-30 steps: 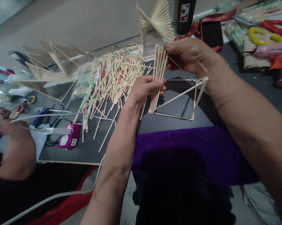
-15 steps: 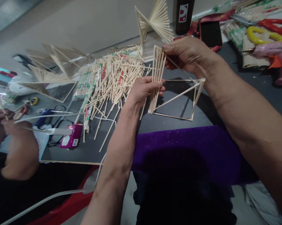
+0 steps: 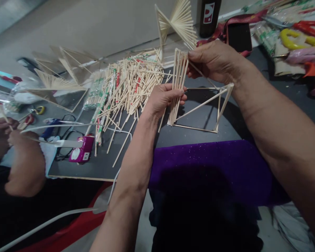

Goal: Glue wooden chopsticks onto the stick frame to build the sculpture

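Observation:
A frame of pale wooden sticks [image 3: 201,104] stands on the dark table, with a fan of several near-upright sticks on its left side. My left hand [image 3: 165,97] pinches this fan at mid-height, thumb across the front. At the fan's top right corner, my right hand [image 3: 203,59] has its thumb and fingers closed on the sticks; its fingertips are partly hidden. Left of the frame lies a big heap of loose sticks [image 3: 131,84]. Behind my hands stands a twisted stick structure [image 3: 177,22].
Purple cloth [image 3: 199,161] covers the near edge. A magenta power adapter [image 3: 81,149] with a white cable lies left, near another person's hands [image 3: 13,131]. More stick structures [image 3: 60,84] stand back left. Dark bottle [image 3: 209,17], phone [image 3: 239,36], yellow-handled scissors [image 3: 299,39] and pink glue gun [image 3: 308,56] are back right.
The whole view has shifted slightly, so things appear a little further right. Both my hands keep their grip on the stick frame, with barely any change in pose.

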{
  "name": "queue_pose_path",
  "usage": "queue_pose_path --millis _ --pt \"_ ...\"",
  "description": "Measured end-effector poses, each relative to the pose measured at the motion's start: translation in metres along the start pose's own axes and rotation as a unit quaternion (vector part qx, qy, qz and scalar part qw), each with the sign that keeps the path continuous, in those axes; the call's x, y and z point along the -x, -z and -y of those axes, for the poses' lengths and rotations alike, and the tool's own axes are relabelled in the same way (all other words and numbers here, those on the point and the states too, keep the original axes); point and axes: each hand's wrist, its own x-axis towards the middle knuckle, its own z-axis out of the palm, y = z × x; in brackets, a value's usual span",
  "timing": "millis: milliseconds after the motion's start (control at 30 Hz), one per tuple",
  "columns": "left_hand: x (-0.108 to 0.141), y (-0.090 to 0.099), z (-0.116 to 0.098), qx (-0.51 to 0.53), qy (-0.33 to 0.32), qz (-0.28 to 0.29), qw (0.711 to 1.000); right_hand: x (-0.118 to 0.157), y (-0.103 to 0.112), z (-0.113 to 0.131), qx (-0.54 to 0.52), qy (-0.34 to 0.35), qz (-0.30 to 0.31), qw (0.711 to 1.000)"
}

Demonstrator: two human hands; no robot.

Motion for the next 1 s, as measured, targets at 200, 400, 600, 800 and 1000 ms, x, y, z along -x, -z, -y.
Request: queue_pose_path --millis 200,400,600,800,1000 --pt "0.001 -0.001 -0.002 -0.019 0.008 -0.009 1.0 0.003 -0.006 0.006 -0.017 -0.01 -0.028 0.999" --pt "0.001 -0.002 -0.001 0.002 0.002 -0.001 1.0 0.001 -0.002 0.0 0.0 0.018 -0.008 1.0" --pt "0.003 -0.006 -0.004 -0.006 0.009 -0.022 1.0 -0.007 0.005 -0.013 0.024 0.068 0.014 0.997" --pt "0.003 -0.009 -0.005 -0.001 0.008 -0.019 1.0 -0.005 0.004 -0.008 0.061 0.044 -0.022 0.997" --pt "0.003 -0.008 -0.004 0.017 0.001 0.006 1.0 -0.008 0.014 -0.007 0.046 0.029 -0.006 0.998"
